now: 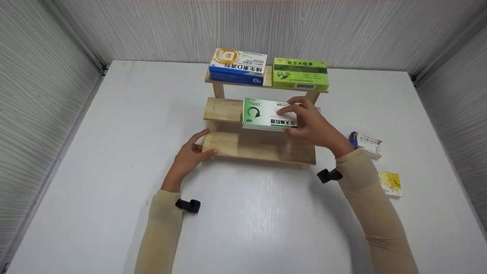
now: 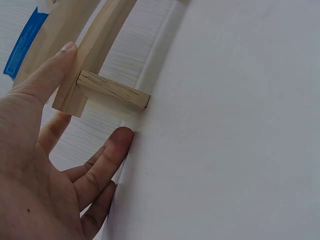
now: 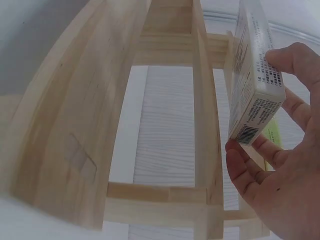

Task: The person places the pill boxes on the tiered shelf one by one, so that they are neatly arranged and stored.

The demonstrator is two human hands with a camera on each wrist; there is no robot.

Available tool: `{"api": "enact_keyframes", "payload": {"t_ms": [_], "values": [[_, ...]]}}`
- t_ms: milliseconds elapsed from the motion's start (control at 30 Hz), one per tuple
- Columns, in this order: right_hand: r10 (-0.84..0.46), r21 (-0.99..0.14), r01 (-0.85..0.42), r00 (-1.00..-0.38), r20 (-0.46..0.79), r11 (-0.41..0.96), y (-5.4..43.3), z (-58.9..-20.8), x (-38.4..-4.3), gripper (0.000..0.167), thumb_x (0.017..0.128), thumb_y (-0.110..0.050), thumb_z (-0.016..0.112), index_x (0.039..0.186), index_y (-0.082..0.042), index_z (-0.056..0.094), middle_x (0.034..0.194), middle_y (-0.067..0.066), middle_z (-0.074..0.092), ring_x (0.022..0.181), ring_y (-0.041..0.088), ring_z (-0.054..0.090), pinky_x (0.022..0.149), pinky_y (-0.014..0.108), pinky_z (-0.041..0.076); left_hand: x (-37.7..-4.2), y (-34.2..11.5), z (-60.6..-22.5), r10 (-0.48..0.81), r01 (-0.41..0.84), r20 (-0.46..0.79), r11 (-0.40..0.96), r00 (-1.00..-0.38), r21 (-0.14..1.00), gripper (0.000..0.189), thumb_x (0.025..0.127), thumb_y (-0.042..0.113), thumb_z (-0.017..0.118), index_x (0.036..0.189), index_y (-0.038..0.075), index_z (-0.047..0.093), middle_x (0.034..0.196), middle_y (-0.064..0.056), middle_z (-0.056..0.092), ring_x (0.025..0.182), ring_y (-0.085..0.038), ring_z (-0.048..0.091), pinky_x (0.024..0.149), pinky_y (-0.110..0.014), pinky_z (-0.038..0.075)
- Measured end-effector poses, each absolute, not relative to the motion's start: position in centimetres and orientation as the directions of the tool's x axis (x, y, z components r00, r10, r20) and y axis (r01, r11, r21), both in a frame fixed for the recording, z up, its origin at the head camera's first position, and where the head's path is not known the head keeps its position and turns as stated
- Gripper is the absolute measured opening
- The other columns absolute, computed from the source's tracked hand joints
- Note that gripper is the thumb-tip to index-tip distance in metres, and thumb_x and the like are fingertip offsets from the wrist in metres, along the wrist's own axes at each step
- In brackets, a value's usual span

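A three-tier wooden display rack (image 1: 262, 146) stands on the white table. At the left end of its lowest board, my left hand (image 1: 188, 154) grips the wood between thumb and finger; the left wrist view shows the thumb on the board (image 2: 75, 92) and the other fingers loosely bent. My right hand (image 1: 314, 123) holds a white and green medicine box (image 1: 262, 114) by its right end, label side up, over the middle tier. In the right wrist view the box (image 3: 255, 85) is pinched between thumb and fingers, near the tier's edge.
On the top tier sit a blue, white and orange vitamin D box (image 1: 237, 66) and a green medicine box (image 1: 300, 74). To the right on the table lie a white box with blue (image 1: 369, 144) and a yellow and white box (image 1: 390, 182), partly behind the right sleeve.
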State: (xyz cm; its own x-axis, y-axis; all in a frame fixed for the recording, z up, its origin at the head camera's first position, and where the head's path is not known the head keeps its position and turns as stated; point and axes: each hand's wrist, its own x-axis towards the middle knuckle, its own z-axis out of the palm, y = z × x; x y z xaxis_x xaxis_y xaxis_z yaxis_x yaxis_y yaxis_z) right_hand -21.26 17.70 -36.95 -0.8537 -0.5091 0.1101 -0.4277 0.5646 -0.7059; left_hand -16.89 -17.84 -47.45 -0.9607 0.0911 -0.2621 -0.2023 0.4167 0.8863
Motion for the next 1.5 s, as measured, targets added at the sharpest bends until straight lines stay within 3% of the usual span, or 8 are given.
{"api": "enact_keyframes", "payload": {"t_ms": [267, 567, 900, 1167, 1500], "values": [[-0.499, -0.706, -0.444, -0.854, 0.146, 0.552, 15.4, -37.4, -22.4, 0.04, 0.084, -0.013, 0.07, 0.123, -0.012, 0.063, 0.139, 0.013, 0.036, 0.097, 0.023, 0.045, 0.08, 0.035, 0.036, -16.9, -17.8, -47.5, 0.091, -0.202, -0.258, 0.4, -0.962, 0.894, 0.079, 0.078, 0.044, 0.078, 0.146, 0.037, 0.039, 0.108, -0.016, 0.061, 0.096, -0.022, 0.056, 0.077, -0.033, 0.042], [-0.496, -0.698, -0.444, -0.856, 0.146, 0.561, 12.7, -37.8, -22.9, 0.039, 0.086, -0.016, 0.068, 0.125, -0.014, 0.063, 0.142, 0.013, 0.036, 0.077, 0.015, 0.042, 0.073, 0.027, 0.037, -17.0, -17.8, -47.6, 0.085, -0.217, -0.276, 0.416, -0.957, 0.883, 0.081, 0.078, 0.045, 0.078, 0.147, 0.037, 0.037, 0.112, -0.016, 0.06, 0.1, -0.023, 0.055, 0.079, -0.032, 0.042], [-0.49, -0.617, -0.469, -0.859, 0.15, 0.632, 10.0, -38.1, -23.3, 0.039, 0.086, -0.022, 0.07, 0.124, -0.018, 0.063, 0.142, 0.015, 0.037, 0.107, 0.027, 0.044, 0.092, 0.042, 0.037, -17.0, -17.7, -47.7, 0.081, -0.222, -0.278, 0.412, -0.957, 0.884, 0.082, 0.078, 0.045, 0.078, 0.148, 0.036, 0.036, 0.114, -0.017, 0.06, 0.102, -0.024, 0.056, 0.08, -0.032, 0.042], [-0.479, -0.545, -0.488, -0.861, 0.171, 0.682, 9.3, -38.5, -23.7, 0.037, 0.089, -0.025, 0.067, 0.125, -0.018, 0.062, 0.143, 0.017, 0.038, 0.111, 0.031, 0.05, 0.097, 0.046, 0.039, -16.9, -17.8, -47.7, 0.096, -0.194, -0.246, 0.376, -0.964, 0.906, 0.08, 0.079, 0.039, 0.078, 0.148, 0.034, 0.038, 0.113, -0.019, 0.06, 0.101, -0.024, 0.056, 0.079, -0.033, 0.042], [-0.456, -0.623, -0.446, -0.876, 0.157, 0.642, 9.9, -38.7, -23.8, 0.047, 0.088, -0.029, 0.07, 0.133, -0.022, 0.058, 0.152, 0.017, 0.028, 0.121, 0.031, 0.05, 0.1, 0.045, 0.04, -17.2, -17.8, -47.7, 0.094, -0.214, -0.275, 0.415, -0.957, 0.884, 0.08, 0.082, 0.039, 0.076, 0.15, 0.033, 0.034, 0.123, -0.02, 0.056, 0.109, -0.027, 0.053, 0.083, -0.033, 0.041]]}}
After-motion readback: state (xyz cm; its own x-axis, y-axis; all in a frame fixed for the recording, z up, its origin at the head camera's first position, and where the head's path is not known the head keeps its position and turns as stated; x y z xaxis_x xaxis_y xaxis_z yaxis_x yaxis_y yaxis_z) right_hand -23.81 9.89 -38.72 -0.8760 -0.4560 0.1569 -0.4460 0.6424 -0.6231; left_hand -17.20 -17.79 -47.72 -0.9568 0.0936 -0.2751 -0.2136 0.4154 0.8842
